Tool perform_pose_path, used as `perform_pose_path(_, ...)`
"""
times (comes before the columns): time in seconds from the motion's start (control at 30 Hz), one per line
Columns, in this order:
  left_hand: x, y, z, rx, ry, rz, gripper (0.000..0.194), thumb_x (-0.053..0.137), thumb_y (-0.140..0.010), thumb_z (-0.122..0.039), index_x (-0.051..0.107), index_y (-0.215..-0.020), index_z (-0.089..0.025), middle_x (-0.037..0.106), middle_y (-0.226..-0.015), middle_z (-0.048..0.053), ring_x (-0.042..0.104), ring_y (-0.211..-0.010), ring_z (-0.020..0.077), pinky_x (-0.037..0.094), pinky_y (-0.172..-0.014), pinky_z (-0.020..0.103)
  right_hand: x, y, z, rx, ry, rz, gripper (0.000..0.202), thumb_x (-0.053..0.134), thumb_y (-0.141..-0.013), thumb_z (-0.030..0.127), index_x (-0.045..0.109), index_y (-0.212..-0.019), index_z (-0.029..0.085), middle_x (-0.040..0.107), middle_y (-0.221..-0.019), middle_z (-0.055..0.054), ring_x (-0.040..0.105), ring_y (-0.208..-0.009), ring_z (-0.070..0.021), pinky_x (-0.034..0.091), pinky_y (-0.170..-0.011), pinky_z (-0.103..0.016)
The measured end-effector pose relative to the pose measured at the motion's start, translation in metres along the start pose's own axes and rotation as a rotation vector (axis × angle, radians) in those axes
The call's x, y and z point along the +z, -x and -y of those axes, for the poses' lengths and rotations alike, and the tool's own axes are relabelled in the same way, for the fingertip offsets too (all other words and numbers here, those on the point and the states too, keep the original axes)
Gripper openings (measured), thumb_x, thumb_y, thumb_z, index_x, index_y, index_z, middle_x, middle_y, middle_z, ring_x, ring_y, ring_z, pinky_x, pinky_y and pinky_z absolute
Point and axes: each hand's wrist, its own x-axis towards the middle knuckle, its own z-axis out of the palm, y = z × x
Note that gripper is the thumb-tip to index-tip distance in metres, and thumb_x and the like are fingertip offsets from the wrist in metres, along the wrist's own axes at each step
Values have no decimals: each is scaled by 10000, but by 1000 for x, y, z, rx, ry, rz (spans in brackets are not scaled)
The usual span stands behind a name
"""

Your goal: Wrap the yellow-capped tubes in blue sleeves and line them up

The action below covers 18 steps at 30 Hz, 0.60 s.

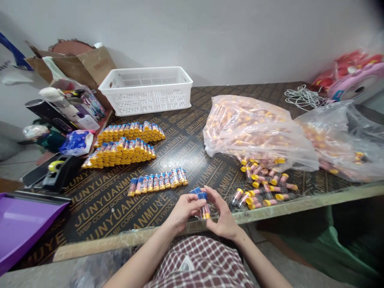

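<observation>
Above the table's front edge, both my hands hold one small clear tube (205, 209) with a yellow cap at its lower end. Blue printed material (195, 191), looking like a label, shows at the tube's top; how far it is stuck on is unclear. My left hand (183, 210) pinches the tube from the left with thumb and fingers. On the other side, fingers of my right hand (223, 218) curl round it. Just beyond lies a row of labelled tubes (159, 181). Loose unlabelled tubes (264, 186) with yellow caps lie right of my right hand.
Stacked labelled tubes (123, 152) lie at left, before a white plastic basket (153, 98). Plastic bags full of tubes (249, 124) cover the right side. A tape dispenser (58, 172), purple dustpan (27, 228), cardboard box (96, 66) and pink fan (357, 84) stand around.
</observation>
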Motion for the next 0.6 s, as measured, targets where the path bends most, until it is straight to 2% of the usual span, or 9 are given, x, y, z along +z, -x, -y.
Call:
perform_pose_path(0.23,1,2,-1,-5,-6,-8,293,764,-623,-335,678,-774,-99,638,-681,46,559,-586,111,436,-599,238,6,2,-4,-10,-70,-62,830,503,-610,37,263,-1377,246,442,-1345,-92,474,-1213,-237,431,-1003,-390)
perform_pose_path(0.6,6,5,-6,-23,20,-47,307,791,-573,-351,657,-696,-103,642,-655,41,565,-558,108,435,-574,227,7,3,-5,-27,-116,-79,837,498,-602,29,259,-1375,246,433,-1355,-98,478,-1208,-242,436,-999,-404)
